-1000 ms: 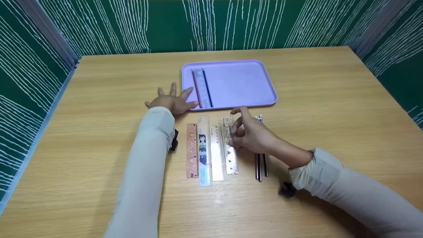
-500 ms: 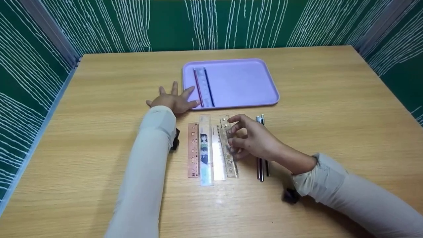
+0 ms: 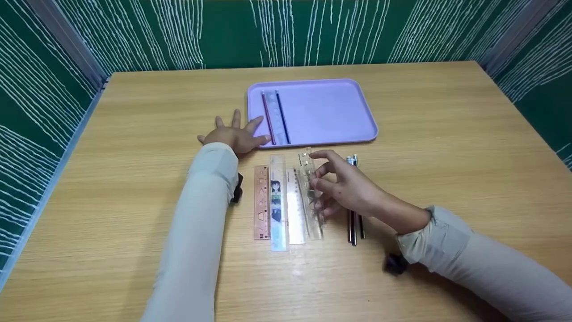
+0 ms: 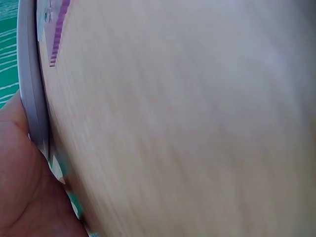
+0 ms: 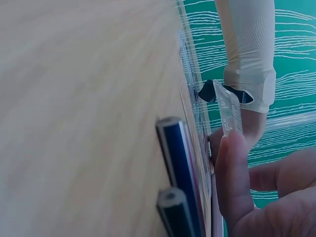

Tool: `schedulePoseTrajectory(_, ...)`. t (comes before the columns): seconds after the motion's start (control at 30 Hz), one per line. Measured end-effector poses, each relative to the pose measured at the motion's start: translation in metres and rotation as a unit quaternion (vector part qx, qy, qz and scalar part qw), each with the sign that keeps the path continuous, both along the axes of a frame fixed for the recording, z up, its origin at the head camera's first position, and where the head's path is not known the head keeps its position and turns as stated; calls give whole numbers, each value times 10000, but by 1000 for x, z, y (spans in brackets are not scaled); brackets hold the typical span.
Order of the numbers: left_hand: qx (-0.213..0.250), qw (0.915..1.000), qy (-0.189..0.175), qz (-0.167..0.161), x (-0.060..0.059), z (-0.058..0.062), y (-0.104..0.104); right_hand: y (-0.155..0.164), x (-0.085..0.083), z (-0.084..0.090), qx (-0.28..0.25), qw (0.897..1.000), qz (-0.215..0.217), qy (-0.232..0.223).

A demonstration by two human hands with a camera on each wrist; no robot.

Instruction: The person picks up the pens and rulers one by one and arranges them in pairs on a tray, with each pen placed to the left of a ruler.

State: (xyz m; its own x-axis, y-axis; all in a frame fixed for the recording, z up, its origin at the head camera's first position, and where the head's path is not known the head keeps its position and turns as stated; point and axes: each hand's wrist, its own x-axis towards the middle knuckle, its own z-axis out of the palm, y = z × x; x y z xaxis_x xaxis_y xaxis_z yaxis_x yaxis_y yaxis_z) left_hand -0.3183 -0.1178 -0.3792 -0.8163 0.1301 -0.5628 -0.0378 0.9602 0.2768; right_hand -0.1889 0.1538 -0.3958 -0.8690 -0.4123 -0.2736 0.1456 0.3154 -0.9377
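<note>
Clear ruler (image 3: 309,192), the rightmost of 4 rulers laid side by side on the wooden table (image 3: 447,134), is pinched along its long edges by the right hand (image 3: 346,188), fingers curled over its upper half; in the right wrist view its far end looks tipped up off the wood while the near end seems to rest down. It looks thin, light and fairly stiff, likely slick plastic that could snap if bent hard or slip from a loose pinch, so the long edges near the middle seem the safest place to hold it. To its left lie a white ruler (image 3: 294,208), a picture ruler (image 3: 276,201) and a copper ruler (image 3: 259,203). Just right of the hand lie 2 dark pens (image 3: 353,223), partly hidden by the wrist. The left hand (image 3: 234,134) lies flat with fingers spread on the table, its thumb side touching the near left corner of the purple tray (image 3: 330,112), grasping nothing. Inside the tray, along its left side, lies another ruler (image 3: 276,117) between 2 pencils
</note>
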Motion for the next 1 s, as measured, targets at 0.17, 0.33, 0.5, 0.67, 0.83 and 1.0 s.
schedulePoseTrajectory(0.17, -30, 10000, -5, -42, -1, 1, 0, 0, -3, 3, 91, 10000, -1, 22)
schedulePoseTrajectory(0.33, 17, 10000, 5, 80, 0, 0, 1, 1, -9, 6, 51, 9999, -90, -4)
schedulePoseTrajectory(0.5, 55, 9999, 15, 157, -1, 0, 1, 2, -15, 7, 45, 9998, -181, -61)
schedulePoseTrajectory(0.67, 93, 9998, 25, 180, -1, -1, 1, 3, -20, 7, 75, 9997, -225, -40)
schedulePoseTrajectory(0.83, 86, 9998, 8, 151, -1, -2, 0, 4, -25, 6, -8, 9996, -274, 26)
schedulePoseTrajectory(1.0, 73, 9999, -48, 64, -3, -2, 0, 4, -31, 7, -72, 9996, -268, -26)
